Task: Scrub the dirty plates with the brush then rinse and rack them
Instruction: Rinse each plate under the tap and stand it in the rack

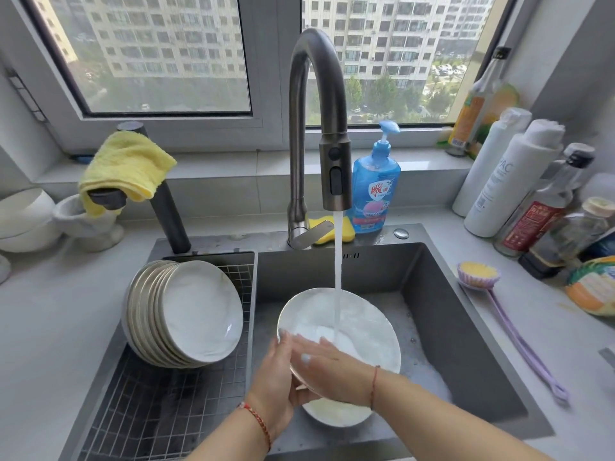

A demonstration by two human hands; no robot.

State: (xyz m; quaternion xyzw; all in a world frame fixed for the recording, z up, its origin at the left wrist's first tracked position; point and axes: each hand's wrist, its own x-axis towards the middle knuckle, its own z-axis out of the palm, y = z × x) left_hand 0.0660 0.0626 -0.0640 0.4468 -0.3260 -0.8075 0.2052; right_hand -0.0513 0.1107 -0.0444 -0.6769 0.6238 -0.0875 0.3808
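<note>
**dishguy:** While the water's running from the faucet (335, 181), the plate (339, 327) is tilted up in the sink (466, 327) right under the stream, which lands on its inner face. Left hand (278, 387) comes in from below on the left with its palm on the plate's near-left rim, and a fingertip or two poke up over the edge. I can't tell how tightly it's curled round, since most of the fingers are behind the plate.

**sudsy_q:** And the other hand?

**dishguy:** Right hand (327, 367) reaches across from the right, forearm angled up and to the left. Fingers are straight and pressed together, laid flat on the wet inner surface near the lower rim. No pinching there, just flat contact. Both wrists have a red string bracelet.

**sudsy_q:** Where's everything else?

**dishguy:** Another plate (336, 415) sits low in the sink, right under the hands. A stack of plates (186, 314) leans on edge in the wire rack (159, 410) on the left. The brush (479, 276) lies on the counter to the right of the sink, well apart from both hands, bristles up. A blue soap bottle (376, 191) stands behind the sink beside a yellow sponge (346, 232).
</note>
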